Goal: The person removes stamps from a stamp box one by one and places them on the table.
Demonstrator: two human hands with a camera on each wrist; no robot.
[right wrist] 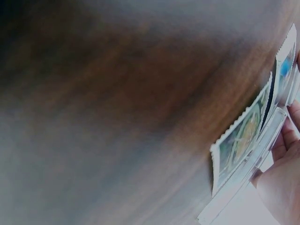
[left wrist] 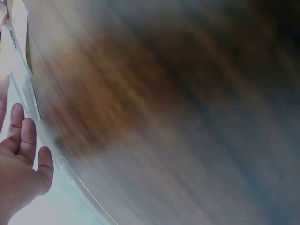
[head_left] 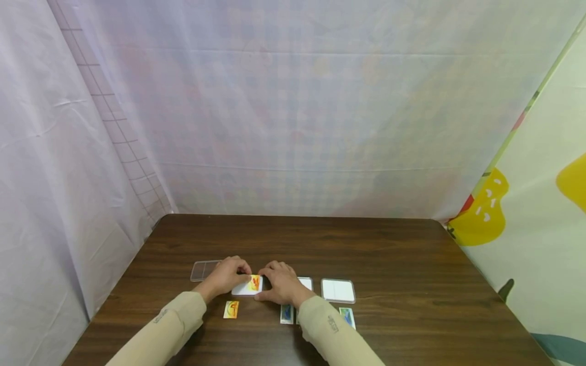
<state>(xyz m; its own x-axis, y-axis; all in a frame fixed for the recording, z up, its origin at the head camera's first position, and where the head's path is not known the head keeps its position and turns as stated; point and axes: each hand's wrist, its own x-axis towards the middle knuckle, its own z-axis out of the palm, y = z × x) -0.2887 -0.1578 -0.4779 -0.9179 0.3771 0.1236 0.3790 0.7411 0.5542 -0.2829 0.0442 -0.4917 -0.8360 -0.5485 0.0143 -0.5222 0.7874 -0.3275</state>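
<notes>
An orange-and-yellow postage stamp [head_left: 255, 283] lies over the right half of a white-backed clear plastic case [head_left: 240, 290]. My left hand [head_left: 227, 274] pinches the stamp's upper left corner between thumb and fingertip. On the case's right side, my right hand [head_left: 280, 282] grips it, thumb at the near edge and index finger at the far edge. Below the case lies a yellow stamp [head_left: 231, 309]. Green-blue stamps [head_left: 286, 314] lie under the right forearm, one partly hidden. The right wrist view shows a perforated stamp [right wrist: 241, 136] beside a case edge [right wrist: 243, 176].
A clear lid [head_left: 203, 271] lies left of the left hand. Right of the right hand stand a partly hidden white-backed case [head_left: 305, 282] and another case [head_left: 338, 291], with a stamp [head_left: 347, 317] below. Brown wooden table [head_left: 412, 269] extends rightward; curtains hang behind.
</notes>
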